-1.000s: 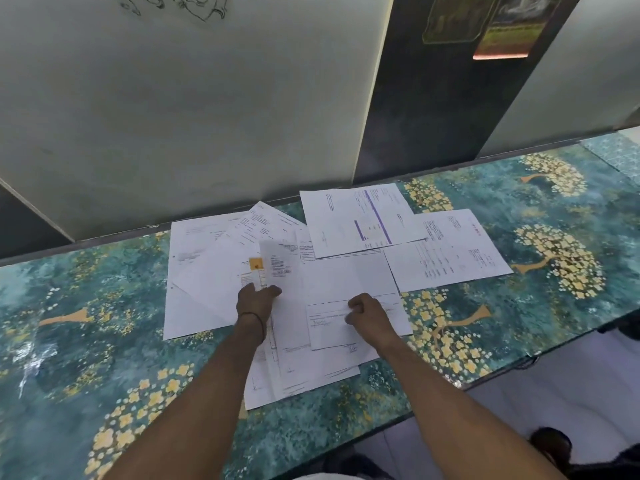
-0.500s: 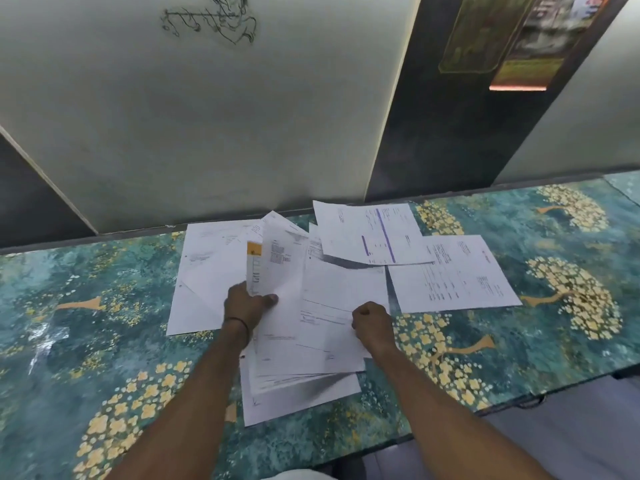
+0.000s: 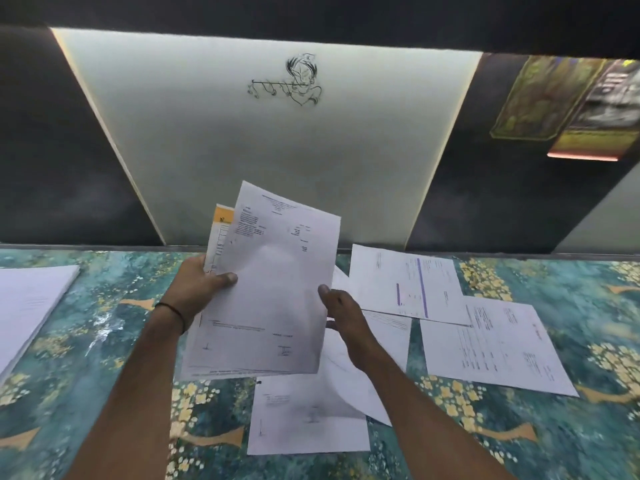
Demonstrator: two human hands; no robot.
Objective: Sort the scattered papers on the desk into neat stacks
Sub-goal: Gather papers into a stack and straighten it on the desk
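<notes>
Lifted off the desk (image 3: 104,341) since the frame half a second ago, the bundle of papers (image 3: 270,289) is now upright in the air instead of lying flat under both hands.

**Hands.** The left hand (image 3: 197,289) grasps the left edge of the bundle, with the thumb across the front sheet and the fingers behind. The right hand (image 3: 346,317) sits at the right edge of the bundle with its thumb tip against the paper. Its fingers pass behind the sheet, so I cannot tell whether it pinches or only steadies. A dark band (image 3: 171,310) circles the left wrist.

**Progress.** Judged as partly done.
- One stack (image 3: 31,306) already lies well to the left of the bundle, with its edges roughly squared.
- The bundle is gathered but not yet squared or set down.
- Loose sheets to the right of and below the bundle have not yet been collected.

**Count.**
- Stacks on the desk: one.
- Held bundles: one. It has a white front sheet and an orange-headed sheet (image 3: 223,220) showing behind its upper left. Further edges show at the bottom, but the number of sheets cannot be read.
- Loose sheets on the desk: at least four.
  - A purple-striped sheet (image 3: 405,282) lies just right of the bundle.
  - A printed sheet (image 3: 491,344) lies further right, overlapped by a corner of the striped one.
  - A sheet (image 3: 308,417) lies directly below the bundle.
  - A sheet (image 3: 384,337) lies beneath the right hand.
- Overlaps under the right forearm prevent a firm total.
</notes>
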